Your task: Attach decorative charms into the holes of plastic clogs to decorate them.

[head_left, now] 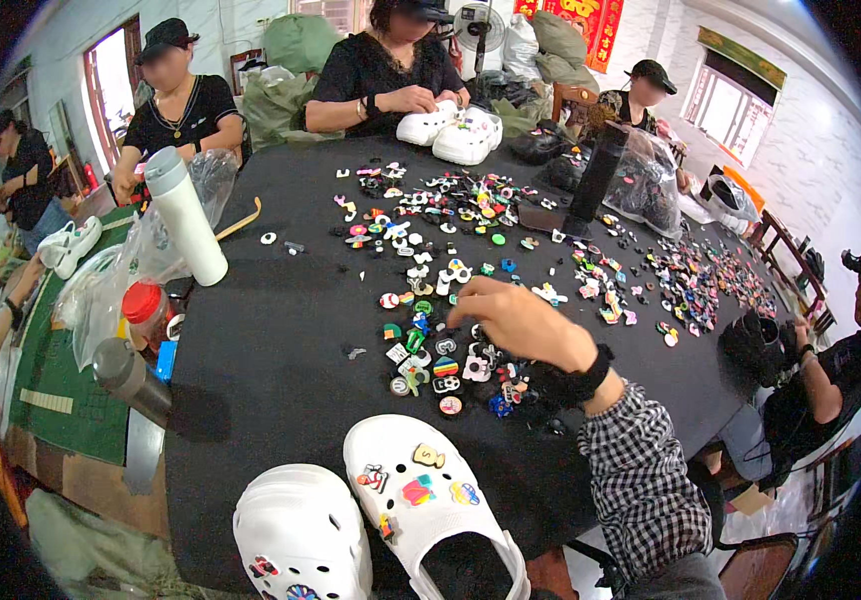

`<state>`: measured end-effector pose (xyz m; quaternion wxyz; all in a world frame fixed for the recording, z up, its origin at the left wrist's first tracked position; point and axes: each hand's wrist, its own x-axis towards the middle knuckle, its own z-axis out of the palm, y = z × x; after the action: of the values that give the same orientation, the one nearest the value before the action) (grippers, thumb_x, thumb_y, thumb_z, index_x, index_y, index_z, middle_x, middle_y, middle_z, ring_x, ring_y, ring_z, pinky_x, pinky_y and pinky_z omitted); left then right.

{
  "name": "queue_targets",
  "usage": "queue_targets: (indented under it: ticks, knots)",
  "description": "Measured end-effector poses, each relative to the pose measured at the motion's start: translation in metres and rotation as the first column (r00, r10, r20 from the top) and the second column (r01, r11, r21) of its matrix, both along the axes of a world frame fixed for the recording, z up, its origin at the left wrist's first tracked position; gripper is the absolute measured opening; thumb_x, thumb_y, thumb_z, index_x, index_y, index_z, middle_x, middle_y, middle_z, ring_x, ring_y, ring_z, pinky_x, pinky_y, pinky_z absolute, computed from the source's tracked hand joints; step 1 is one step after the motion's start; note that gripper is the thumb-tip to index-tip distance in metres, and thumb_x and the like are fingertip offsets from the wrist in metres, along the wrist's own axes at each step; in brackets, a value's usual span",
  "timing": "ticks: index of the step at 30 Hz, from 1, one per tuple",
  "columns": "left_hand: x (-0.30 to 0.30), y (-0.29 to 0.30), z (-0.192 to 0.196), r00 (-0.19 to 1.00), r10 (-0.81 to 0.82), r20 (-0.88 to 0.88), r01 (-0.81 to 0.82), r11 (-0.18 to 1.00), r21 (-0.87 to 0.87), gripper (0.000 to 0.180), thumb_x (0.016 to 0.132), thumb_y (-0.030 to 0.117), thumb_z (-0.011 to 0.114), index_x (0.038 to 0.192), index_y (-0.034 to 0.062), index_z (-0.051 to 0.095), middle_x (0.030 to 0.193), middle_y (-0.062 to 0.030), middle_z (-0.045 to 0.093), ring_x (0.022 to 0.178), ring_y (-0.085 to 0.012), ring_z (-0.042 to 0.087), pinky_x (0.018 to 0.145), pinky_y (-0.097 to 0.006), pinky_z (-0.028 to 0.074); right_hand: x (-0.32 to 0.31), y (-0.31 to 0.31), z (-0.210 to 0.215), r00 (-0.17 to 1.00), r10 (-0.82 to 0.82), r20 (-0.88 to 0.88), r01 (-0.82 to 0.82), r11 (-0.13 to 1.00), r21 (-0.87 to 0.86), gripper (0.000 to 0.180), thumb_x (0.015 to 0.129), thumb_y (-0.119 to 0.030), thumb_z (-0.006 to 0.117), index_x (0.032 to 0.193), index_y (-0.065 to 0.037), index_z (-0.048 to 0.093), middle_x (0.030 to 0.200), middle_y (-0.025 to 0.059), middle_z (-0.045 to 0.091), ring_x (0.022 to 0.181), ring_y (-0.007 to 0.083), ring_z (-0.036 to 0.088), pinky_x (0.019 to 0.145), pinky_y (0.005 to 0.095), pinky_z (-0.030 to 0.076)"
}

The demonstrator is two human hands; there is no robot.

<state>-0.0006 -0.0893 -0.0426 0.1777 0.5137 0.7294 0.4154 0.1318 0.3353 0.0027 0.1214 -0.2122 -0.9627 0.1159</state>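
Note:
My right hand (521,318) comes from the right in a black-and-white checked sleeve with a black wristband. Its fingers bend down together over a heap of small shoe charms (446,365) on the black table; anything between the fingertips is hidden. Out of view is my left hand. Closest to me are two white clogs with holes: the right one (411,440) has several colourful charms on its top, and the left one (296,490) shows a few near the lower edge of the picture.
More charms (691,280) spread across the black table (261,400). At left stand a white bottle (186,215), a red-lidded jar (146,305) and a dark tumbler (131,380). A dark upright stand (596,180) is farther back. Several people sit around; one handles white clogs (466,135).

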Motion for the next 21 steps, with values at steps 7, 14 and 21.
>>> queue_targets:
  ticks: [7,14,21]
  knots:
    - [0.000,-0.003,-0.003,1.000,0.011,0.001,-0.011,1.000,-0.012,0.033,0.086,0.016,0.065,0.115,0.0002,0.060,0.117,-0.0206,0.060,0.111,-0.0400,0.053,0.097,-0.047,0.036,-0.029,-0.025,-0.014,0.989,0.143,-0.028,-0.141,0.988,0.066,0.029,0.076,0.001,0.053,0.101,-0.008,0.063,0.115,0.0110,0.058,0.095,0.0301,0.062,0.077,0.0392,0.052]
    - [0.003,-0.006,-0.006,0.990,0.063,0.130,-0.056,0.997,-0.060,0.033,0.086,0.014,0.065,0.115,0.0004,0.060,0.117,-0.0204,0.060,0.110,-0.0391,0.053,0.095,-0.045,0.038,-0.025,-0.015,-0.008,0.997,0.005,0.075,-0.006,1.000,0.009,0.023,0.076,0.000,0.048,0.090,-0.005,0.064,0.107,0.0090,0.061,0.087,0.0301,0.064,0.075,0.0398,0.052]
    - [0.000,-0.005,-0.004,0.999,0.003,0.043,-0.003,1.000,-0.005,0.031,0.086,0.013,0.064,0.113,-0.0006,0.060,0.112,-0.0211,0.062,0.105,-0.0393,0.056,0.092,-0.045,0.040,-0.026,-0.019,-0.014,0.993,-0.080,0.083,0.068,0.989,0.134,0.021,0.080,-0.005,0.054,0.099,-0.005,0.063,0.105,0.0089,0.063,0.090,0.0298,0.063,0.075,0.0404,0.052]
